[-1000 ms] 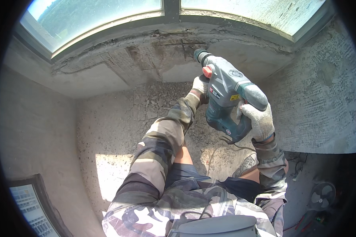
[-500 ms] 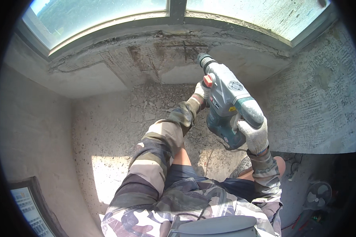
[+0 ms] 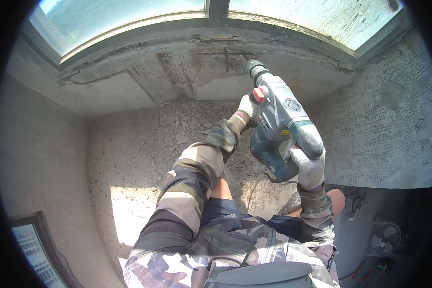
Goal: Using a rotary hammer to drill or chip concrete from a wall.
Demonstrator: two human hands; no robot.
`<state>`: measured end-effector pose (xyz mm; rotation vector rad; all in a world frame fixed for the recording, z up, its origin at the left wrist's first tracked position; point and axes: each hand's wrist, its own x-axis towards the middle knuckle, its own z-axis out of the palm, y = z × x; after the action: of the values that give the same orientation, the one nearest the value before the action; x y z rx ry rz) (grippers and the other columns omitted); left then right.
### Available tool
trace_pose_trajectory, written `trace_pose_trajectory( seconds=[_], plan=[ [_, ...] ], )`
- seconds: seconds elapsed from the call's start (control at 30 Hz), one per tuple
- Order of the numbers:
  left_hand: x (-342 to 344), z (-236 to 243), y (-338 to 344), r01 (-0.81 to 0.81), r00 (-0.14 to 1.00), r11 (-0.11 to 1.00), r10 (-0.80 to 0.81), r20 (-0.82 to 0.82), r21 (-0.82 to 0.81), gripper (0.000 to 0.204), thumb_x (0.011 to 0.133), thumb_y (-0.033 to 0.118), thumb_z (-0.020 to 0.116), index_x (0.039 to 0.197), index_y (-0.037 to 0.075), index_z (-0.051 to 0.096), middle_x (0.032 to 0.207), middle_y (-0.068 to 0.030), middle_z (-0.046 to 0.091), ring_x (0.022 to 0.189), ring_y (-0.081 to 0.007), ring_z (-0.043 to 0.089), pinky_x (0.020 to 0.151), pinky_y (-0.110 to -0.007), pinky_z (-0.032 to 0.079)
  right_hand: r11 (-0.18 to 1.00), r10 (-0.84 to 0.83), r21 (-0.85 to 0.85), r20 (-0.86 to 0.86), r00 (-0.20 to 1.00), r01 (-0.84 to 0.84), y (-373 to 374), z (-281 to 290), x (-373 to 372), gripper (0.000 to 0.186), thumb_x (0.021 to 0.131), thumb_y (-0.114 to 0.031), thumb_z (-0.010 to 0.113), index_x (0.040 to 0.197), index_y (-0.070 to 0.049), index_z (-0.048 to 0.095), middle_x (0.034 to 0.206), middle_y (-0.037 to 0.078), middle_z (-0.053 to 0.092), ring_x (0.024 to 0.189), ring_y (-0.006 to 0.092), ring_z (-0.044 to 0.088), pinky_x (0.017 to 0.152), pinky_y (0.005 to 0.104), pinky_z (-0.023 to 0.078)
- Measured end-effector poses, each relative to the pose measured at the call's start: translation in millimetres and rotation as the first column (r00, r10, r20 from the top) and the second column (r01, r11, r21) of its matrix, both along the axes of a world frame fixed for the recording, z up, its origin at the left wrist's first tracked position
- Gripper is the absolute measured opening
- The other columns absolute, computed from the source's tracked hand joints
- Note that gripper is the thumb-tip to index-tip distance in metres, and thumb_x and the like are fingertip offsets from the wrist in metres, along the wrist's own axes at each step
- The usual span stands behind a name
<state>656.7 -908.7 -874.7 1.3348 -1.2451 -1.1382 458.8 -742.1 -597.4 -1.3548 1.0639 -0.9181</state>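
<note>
A grey and dark-green rotary hammer with a red knob points away toward the wall under the window. Its chuck overlaps the broken, chipped part of that wall. If a bit is fitted, the body hides most of it, and I cannot tell whether it touches the wall. My right hand, in a white work glove, is closed around the rear handle. Also gloved, my left hand is closed at the tool's front left side; the machine covers part of its fingers.
Broken plaster rubble lies on the floor below the chipped wall. A window frame runs above it. At right stands a rough grey wall. A small fan sits at the lower right, near a cord.
The rotary hammer's front has shifted slightly right and away from me. My left hand has moved right with it; my right hand keeps its hold on the rear handle.
</note>
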Motion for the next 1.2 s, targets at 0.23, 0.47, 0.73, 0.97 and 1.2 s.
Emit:
trace_pose_trajectory(
  seconds=[0.23,0.47,0.73,0.97,1.2],
  plan=[
    [-71.0,92.8,7.2,0.167,0.866,0.968,-0.052,-0.497,0.189,0.043,0.094,0.038,0.054,0.130,0.015,0.054,0.126,-0.0067,0.062,0.117,-0.0199,0.059,0.098,-0.030,0.047,0.982,-0.177,-0.080,-0.034,0.984,0.174,-7.7,-19.1,-40.9,0.010,0.079,0.003,0.068,0.089,0.002,0.066,0.078,0.005,0.067,0.071,0.0129,0.065,0.066,0.0274,0.051],
    [-59.3,84.9,1.6,0.078,0.936,0.982,-0.013,-0.351,0.173,0.039,0.100,0.034,0.056,0.129,0.008,0.057,0.117,-0.0094,0.066,0.104,-0.0226,0.065,0.085,-0.040,0.054,0.997,-0.023,-0.069,0.005,1.000,0.023,-29.2,-13.8,-38.7,0.006,0.081,0.001,0.065,0.087,0.002,0.064,0.074,0.004,0.063,0.066,0.0103,0.060,0.060,0.0264,0.047],
    [-63.7,81.5,15.9,0.088,0.760,0.986,0.023,-0.649,0.138,0.036,0.103,0.030,0.047,0.133,0.010,0.054,0.123,-0.0068,0.063,0.111,-0.0178,0.060,0.092,-0.035,0.051,0.995,-0.033,-0.098,-0.086,0.996,0.025,-12.2,-32.5,-70.4,0.030,0.076,0.002,0.071,0.106,0.003,0.065,0.093,0.008,0.069,0.082,0.0134,0.067,0.075,0.0288,0.054],
    [-55.1,72.2,5.8,0.008,0.581,0.980,0.159,-0.798,0.201,0.031,0.101,0.022,0.054,0.129,0.007,0.056,0.118,-0.0068,0.064,0.103,-0.0184,0.062,0.087,-0.035,0.053,0.980,0.002,-0.200,-0.075,0.997,-0.017,-18.0,-32.2,-41.8,0.011,0.079,-0.001,0.065,0.089,0.004,0.062,0.076,0.008,0.063,0.068,0.0136,0.060,0.063,0.0292,0.049],
    [-42.4,9.8,-22.0,0.035,0.501,0.999,-0.001,-0.866,0.019,0.035,0.100,0.025,0.059,0.129,0.006,0.055,0.119,-0.0070,0.064,0.105,-0.0186,0.062,0.088,-0.034,0.054,0.944,-0.003,-0.320,-0.240,0.971,-0.076,-19.1,0.2,-17.1,0.018,0.076,-0.001,0.068,0.094,0.003,0.065,0.079,0.006,0.065,0.071,0.0127,0.063,0.066,0.0273,0.051]
  ],
)
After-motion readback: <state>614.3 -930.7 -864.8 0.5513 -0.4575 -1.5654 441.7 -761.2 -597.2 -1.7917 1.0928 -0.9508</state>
